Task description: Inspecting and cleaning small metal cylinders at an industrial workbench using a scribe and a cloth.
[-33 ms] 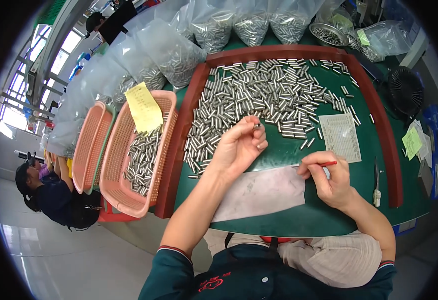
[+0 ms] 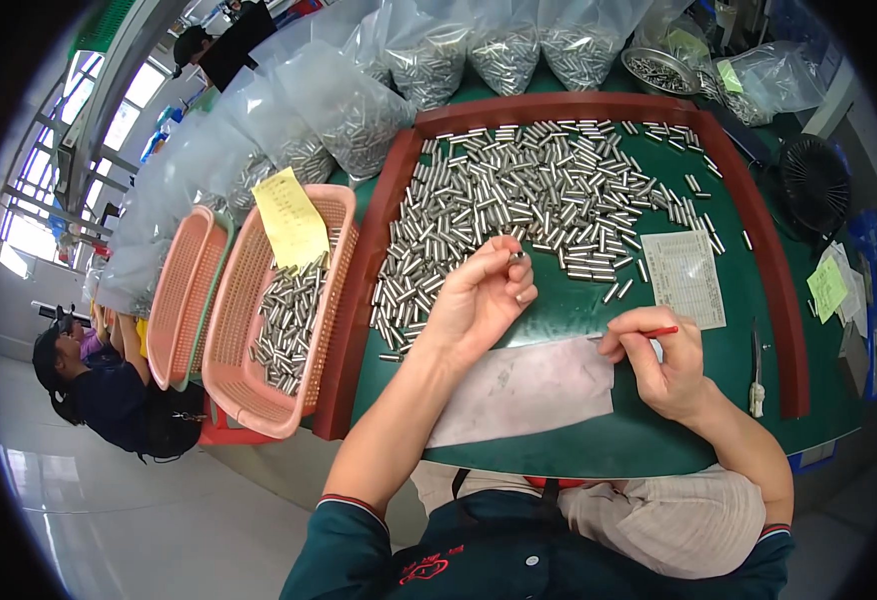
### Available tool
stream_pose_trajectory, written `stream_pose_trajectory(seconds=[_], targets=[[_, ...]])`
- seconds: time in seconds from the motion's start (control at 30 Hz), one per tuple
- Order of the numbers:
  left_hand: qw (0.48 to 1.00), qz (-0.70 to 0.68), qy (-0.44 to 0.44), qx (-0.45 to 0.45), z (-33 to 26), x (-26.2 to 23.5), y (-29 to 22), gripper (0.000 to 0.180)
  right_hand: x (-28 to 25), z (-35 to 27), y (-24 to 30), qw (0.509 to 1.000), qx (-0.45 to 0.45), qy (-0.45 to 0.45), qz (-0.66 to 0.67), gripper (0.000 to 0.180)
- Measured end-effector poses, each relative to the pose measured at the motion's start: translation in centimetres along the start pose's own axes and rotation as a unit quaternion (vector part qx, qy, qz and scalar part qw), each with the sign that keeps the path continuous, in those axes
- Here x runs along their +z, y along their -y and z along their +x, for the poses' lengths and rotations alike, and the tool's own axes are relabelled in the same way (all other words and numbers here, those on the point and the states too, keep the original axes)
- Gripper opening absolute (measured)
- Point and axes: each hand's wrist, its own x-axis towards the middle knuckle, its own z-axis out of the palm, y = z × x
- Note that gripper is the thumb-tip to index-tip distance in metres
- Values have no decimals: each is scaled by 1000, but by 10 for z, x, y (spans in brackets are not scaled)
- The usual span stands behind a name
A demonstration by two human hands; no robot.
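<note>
My left hand [image 2: 479, 303] is raised over the near edge of the pin heap, thumb and fingers pinched on one short metal pin [image 2: 517, 257] whose end shows. Closed in a pen-like grip, my right hand [image 2: 663, 366] holds a thin red stick-like tool [image 2: 665, 331]; a pale tip seems to poke out on its left side. A stained whitish cloth [image 2: 529, 392] lies below and between both hands. Beyond them, many loose shiny metal pins [image 2: 499, 195] are spread on the green tabletop [image 2: 549, 312].
A red-brown frame [image 2: 785, 300] borders the work area. Left of it, a pink basket [image 2: 221, 335] holds pins and a yellow note. Bags of pins [image 2: 504, 62] line the back. A printed sheet [image 2: 686, 280] and a slim pointed tool [image 2: 757, 370] lie right; a black fan [image 2: 814, 178] stands beyond.
</note>
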Motion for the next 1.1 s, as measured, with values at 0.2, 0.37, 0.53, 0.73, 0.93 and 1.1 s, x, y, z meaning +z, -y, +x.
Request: stream_pose_trajectory(seconds=[0.2, 0.37, 0.53, 0.73, 0.93, 1.1], targets=[[1000, -10, -24, -6, 1, -1, 0, 10, -5, 3, -2, 1000, 9, 5, 6, 10], [999, -18, -35, -15, 3, -1, 2, 10, -6, 4, -3, 1000, 14, 10, 12, 9], [999, -20, -46, -21, 0, 6, 4, 12, -6, 4, -4, 1000, 7, 0, 9, 8], [999, -21, -41, -27, -2, 5, 5, 13, -6, 2, -4, 1000, 23, 1, 16, 7], [999, 11, -29, -28, -4, 1, 5, 17, -6, 2, -4, 1000, 21, -1, 18, 7], [996, 54, -68, -16, -4, 5, 5, 18, -6, 2, -5, 999, 29, -5, 19, 7]])
